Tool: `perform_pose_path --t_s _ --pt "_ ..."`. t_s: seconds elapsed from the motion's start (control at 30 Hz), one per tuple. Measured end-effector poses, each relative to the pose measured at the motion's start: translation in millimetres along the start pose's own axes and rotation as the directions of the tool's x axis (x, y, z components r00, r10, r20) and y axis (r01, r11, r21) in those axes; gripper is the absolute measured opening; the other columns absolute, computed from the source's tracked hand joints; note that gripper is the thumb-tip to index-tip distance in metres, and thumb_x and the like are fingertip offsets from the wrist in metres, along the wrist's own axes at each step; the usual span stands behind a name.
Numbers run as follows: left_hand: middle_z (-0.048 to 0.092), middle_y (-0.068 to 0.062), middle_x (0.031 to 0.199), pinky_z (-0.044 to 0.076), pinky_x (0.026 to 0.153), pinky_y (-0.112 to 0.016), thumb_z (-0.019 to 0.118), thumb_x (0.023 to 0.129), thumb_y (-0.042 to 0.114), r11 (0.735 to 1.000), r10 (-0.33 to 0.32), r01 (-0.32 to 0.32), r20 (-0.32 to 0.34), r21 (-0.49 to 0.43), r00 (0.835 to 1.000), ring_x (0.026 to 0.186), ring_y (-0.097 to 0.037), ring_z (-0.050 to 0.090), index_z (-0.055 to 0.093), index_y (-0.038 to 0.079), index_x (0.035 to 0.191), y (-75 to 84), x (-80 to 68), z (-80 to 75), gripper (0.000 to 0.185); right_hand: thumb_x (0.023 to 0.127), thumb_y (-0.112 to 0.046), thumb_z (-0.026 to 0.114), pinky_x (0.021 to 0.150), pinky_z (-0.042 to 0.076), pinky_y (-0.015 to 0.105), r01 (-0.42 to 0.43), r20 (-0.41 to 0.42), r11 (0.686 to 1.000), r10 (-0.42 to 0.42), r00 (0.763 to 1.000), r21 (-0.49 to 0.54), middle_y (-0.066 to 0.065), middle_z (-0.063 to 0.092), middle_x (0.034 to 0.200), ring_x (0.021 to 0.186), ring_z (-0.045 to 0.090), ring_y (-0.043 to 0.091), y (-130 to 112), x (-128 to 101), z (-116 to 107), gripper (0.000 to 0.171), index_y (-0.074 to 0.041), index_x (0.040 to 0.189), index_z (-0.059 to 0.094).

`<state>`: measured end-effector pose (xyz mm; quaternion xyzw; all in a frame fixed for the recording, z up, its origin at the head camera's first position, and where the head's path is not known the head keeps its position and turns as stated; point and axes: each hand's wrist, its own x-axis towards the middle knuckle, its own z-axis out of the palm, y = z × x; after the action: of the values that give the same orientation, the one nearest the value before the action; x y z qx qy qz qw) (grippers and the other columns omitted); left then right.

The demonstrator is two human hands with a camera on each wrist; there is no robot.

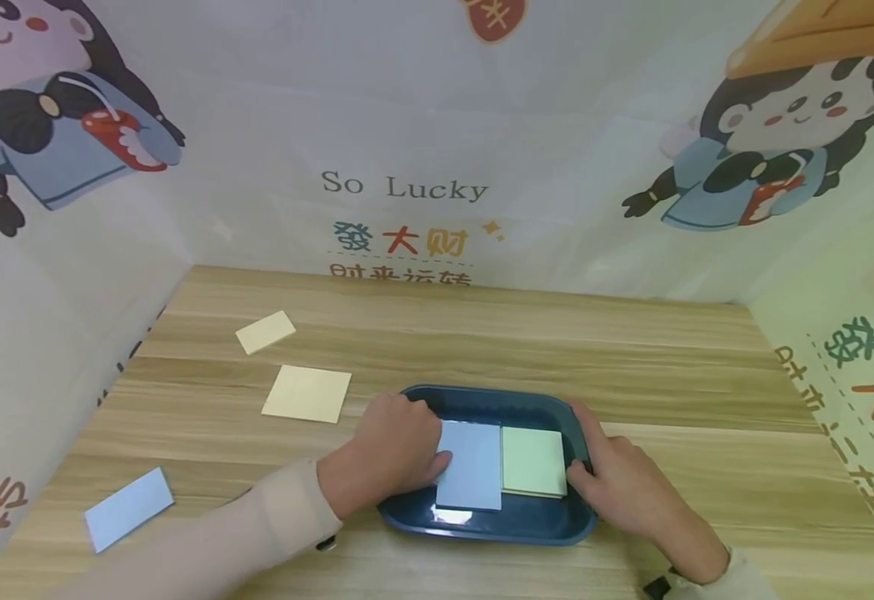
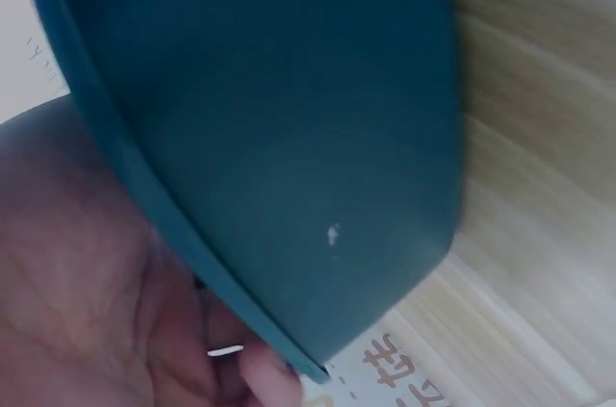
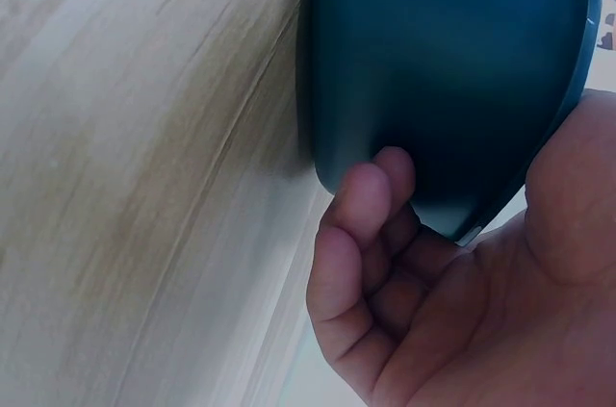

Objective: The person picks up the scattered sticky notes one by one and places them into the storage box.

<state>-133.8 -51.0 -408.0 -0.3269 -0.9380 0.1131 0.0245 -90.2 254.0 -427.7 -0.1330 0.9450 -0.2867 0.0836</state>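
Observation:
A dark blue plastic tray sits low over the wooden table between my two hands. My left hand grips its left rim, with the thumb over the inside. On the opposite side, my right hand holds the right rim, thumb inside and fingers against the outer wall. Inside lie a blue rectangular sticky-note pad and, right beside it, a pale green square pad. The left wrist view shows the tray's outer wall and the palm at its rim.
Left of the tray, a cream square pad and a smaller cream rectangular one lie on the wooden table. Another blue pad lies near the table's left edge. Printed cloth hangs around the back and sides.

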Motion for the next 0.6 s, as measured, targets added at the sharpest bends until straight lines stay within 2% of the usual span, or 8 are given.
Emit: perform_pose_path --t_s 0.07,0.17,0.3,0.37,0.5,0.6 --pt "0.057 -0.003 0.058 0.042 0.046 -0.027 0.073 0.101 0.056 0.998 -0.004 0.002 -0.034 -0.059 0.999 0.053 -0.017 0.053 0.072 0.009 0.071 -3.2 -4.1 0.3 0.055 0.099 -0.009 0.061 0.044 0.039 0.028 0.0 0.001 1.0 0.0 1.0 0.001 -0.007 0.046 0.057 0.044 0.043 0.007 0 0 0 0.077 -0.001 0.168 0.03" --pt "0.061 -0.006 0.065 0.05 0.046 -0.033 0.074 0.102 0.05 0.993 -0.009 -0.002 -0.088 -0.121 0.996 0.059 -0.019 0.061 0.075 0.006 0.084 -9.0 -13.1 -2.3 0.047 0.098 -0.008 0.061 0.044 0.039 0.028 0.003 -0.003 1.0 -0.003 1.0 -0.007 -0.007 0.046 0.057 0.045 0.043 0.008 0 0 0 0.076 -0.001 0.168 0.031" --pt "0.062 -0.005 0.067 0.053 0.049 -0.034 0.076 0.101 0.045 0.987 -0.014 -0.014 -0.174 -0.158 0.985 0.061 -0.019 0.064 0.072 0.007 0.086 -17.4 -29.7 -7.6 0.041 0.098 -0.008 0.062 0.045 0.039 0.028 0.003 -0.009 1.0 -0.003 1.0 -0.015 -0.006 0.046 0.058 0.046 0.044 0.008 -1 0 0 0.076 -0.002 0.167 0.031" --pt "0.06 -0.003 0.068 0.053 0.05 -0.034 0.078 0.1 0.043 0.986 -0.018 -0.021 -0.234 -0.166 0.972 0.062 -0.019 0.062 0.069 0.008 0.085 -21.2 -39.0 -8.9 0.039 0.098 -0.008 0.061 0.045 0.039 0.028 0.003 -0.009 1.0 -0.003 1.0 -0.013 -0.006 0.046 0.059 0.046 0.044 0.008 -1 0 0 0.076 -0.002 0.167 0.031" --pt "0.057 0.0 0.069 0.051 0.051 -0.033 0.081 0.096 0.039 0.986 -0.04 -0.02 -0.352 -0.165 0.935 0.063 -0.018 0.059 0.064 0.011 0.083 -28.5 -57.8 -7.5 0.036 0.098 -0.008 0.061 0.045 0.04 0.028 0.003 -0.008 1.0 -0.003 1.0 -0.012 -0.006 0.047 0.059 0.046 0.045 0.008 -1 0 0 0.076 -0.001 0.167 0.031" --pt "0.059 0.001 0.073 0.05 0.054 -0.033 0.082 0.093 0.037 0.984 -0.059 -0.014 -0.405 -0.177 0.912 0.066 -0.018 0.059 0.065 0.011 0.087 -34.6 -71.0 -5.3 0.032 0.098 -0.008 0.062 0.046 0.04 0.028 0.003 -0.008 1.0 -0.003 1.0 -0.016 -0.006 0.047 0.059 0.046 0.045 0.008 -1 0 0 0.077 0.0 0.168 0.03"
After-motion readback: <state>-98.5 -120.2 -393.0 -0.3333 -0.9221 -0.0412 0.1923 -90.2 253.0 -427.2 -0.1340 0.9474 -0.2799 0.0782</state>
